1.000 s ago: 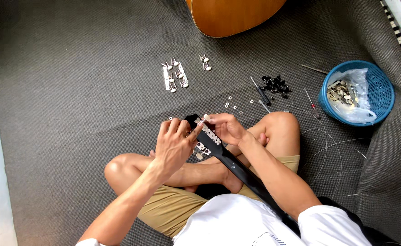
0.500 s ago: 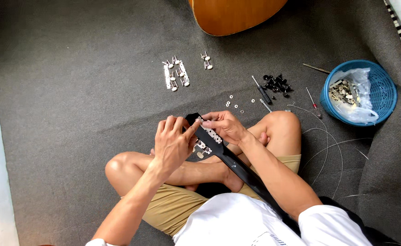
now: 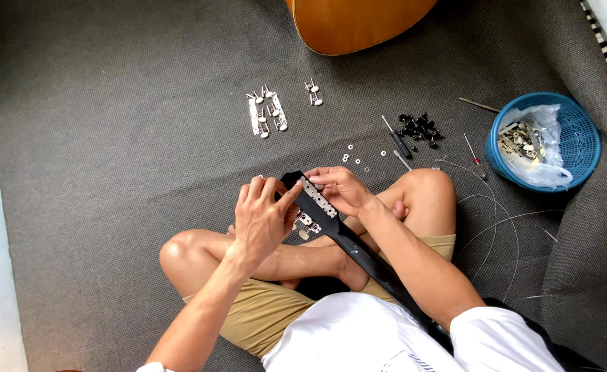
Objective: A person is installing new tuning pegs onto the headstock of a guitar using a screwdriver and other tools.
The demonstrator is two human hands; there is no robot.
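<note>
While the black guitar headstock (image 3: 314,203) rests over the person's crossed legs, both hands close on it: the left hand (image 3: 262,219) grips its left edge, thumb on the face, and the right hand (image 3: 341,189) pinches the silver tuner strip (image 3: 317,198) on top. Beyond, on the grey carpet (image 3: 110,138), lie loose tuner sets (image 3: 265,114), washers (image 3: 358,155), black pegs (image 3: 419,127) and a blue basket (image 3: 579,134).

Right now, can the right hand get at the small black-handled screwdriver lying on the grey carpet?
Probably yes. The right hand rests on the black guitar headstock, and the black-handled screwdriver lies just beyond it on the grey carpet, with only small white washers between. It would have to let go first.
</note>
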